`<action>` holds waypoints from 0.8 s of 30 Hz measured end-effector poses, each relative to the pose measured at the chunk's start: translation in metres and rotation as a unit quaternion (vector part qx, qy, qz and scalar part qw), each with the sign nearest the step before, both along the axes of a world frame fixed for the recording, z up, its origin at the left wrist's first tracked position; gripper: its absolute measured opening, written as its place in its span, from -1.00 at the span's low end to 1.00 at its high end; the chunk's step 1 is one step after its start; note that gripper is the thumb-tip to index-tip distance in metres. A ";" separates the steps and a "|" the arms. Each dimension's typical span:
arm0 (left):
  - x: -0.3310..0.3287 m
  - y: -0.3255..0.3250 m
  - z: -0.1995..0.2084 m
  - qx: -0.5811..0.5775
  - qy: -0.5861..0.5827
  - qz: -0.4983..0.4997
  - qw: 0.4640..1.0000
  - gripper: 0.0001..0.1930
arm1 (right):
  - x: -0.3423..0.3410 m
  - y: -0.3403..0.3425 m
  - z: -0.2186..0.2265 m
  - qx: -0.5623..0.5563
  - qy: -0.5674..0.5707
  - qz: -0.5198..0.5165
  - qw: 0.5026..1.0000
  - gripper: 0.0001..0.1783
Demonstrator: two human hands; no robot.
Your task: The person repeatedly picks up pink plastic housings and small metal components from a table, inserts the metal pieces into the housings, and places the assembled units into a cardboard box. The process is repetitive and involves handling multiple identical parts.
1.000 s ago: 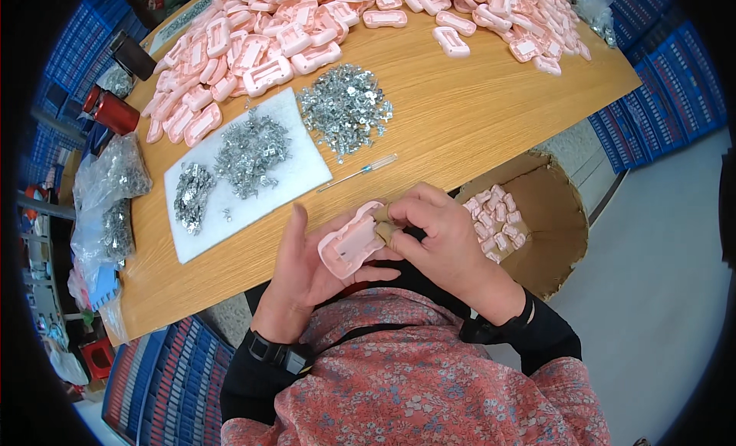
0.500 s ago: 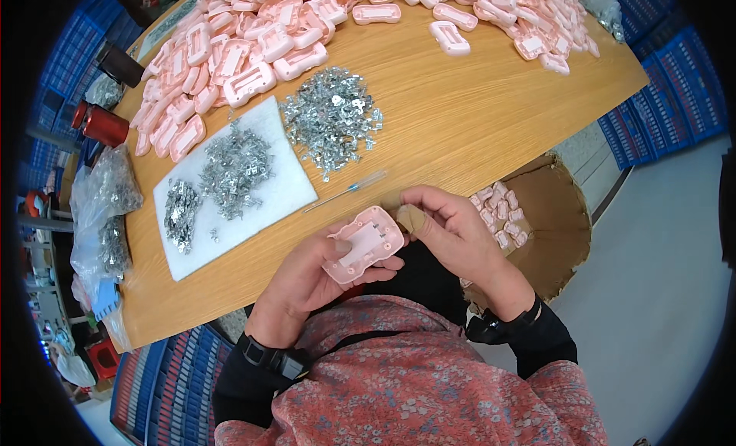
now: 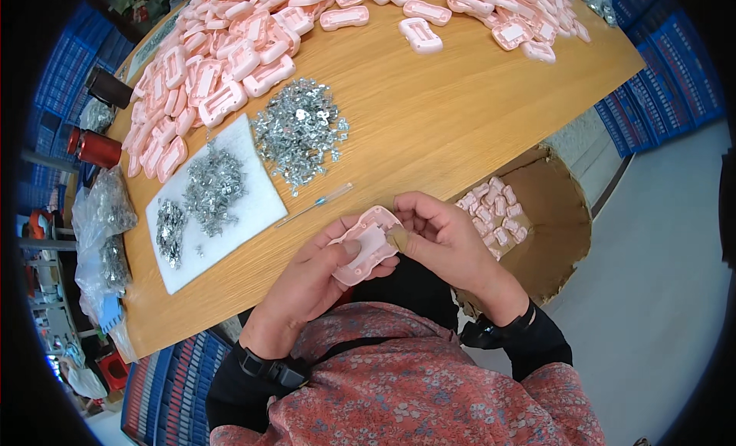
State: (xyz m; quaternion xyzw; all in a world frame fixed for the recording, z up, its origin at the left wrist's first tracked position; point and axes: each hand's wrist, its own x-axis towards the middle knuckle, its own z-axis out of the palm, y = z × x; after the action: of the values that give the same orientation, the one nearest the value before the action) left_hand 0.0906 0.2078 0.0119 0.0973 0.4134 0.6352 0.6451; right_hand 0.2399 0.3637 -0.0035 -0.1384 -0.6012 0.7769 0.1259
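A pink plastic casing half [image 3: 369, 251] is sitting clamped between thumb and fingers of the left hand [image 3: 310, 277], beside the near edge of the wooden table [image 3: 460, 101]. The right hand [image 3: 443, 240] is touching its right end; whether it is pinching anything, I cannot tell. Beyond, a slim tool [image 3: 322, 200] is lying beside a white foam sheet [image 3: 257, 208].

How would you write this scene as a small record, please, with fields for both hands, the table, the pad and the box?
Left hand: holds pink shell, open side up
Right hand: at shell's right end, tan cover on thumb; grip unclear
Table: wooden; heaped pink shells, pile of small metal parts, thin tool with blue band
White pad: two piles of metal parts
Brown box: beside table, pink shells inside
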 end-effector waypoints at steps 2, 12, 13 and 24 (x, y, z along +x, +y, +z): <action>-0.001 0.003 -0.006 0.024 -0.015 -0.022 0.999 -0.52 | 0.003 0.002 -0.001 -0.028 0.021 -0.007 0.999 -0.60; -0.009 0.003 0.040 -0.022 0.284 -0.106 0.953 -0.51 | 0.093 0.057 -0.029 -0.018 -0.116 -0.103 0.988 -0.54; -0.018 0.006 0.055 -0.045 0.283 -0.113 0.951 -0.54 | 0.114 0.071 -0.045 -0.007 -0.137 -0.125 0.983 -0.53; -0.188 0.037 0.037 -0.097 0.848 0.111 0.509 -0.77 | 0.188 0.123 -0.151 0.161 -0.265 -0.345 0.886 -0.75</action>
State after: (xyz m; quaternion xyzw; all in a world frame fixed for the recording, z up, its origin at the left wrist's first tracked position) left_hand -0.0971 0.2452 0.0488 0.4798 0.8300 0.2717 -0.0835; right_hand 0.4280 0.4862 -0.1542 -0.5153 -0.6436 0.5112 0.2427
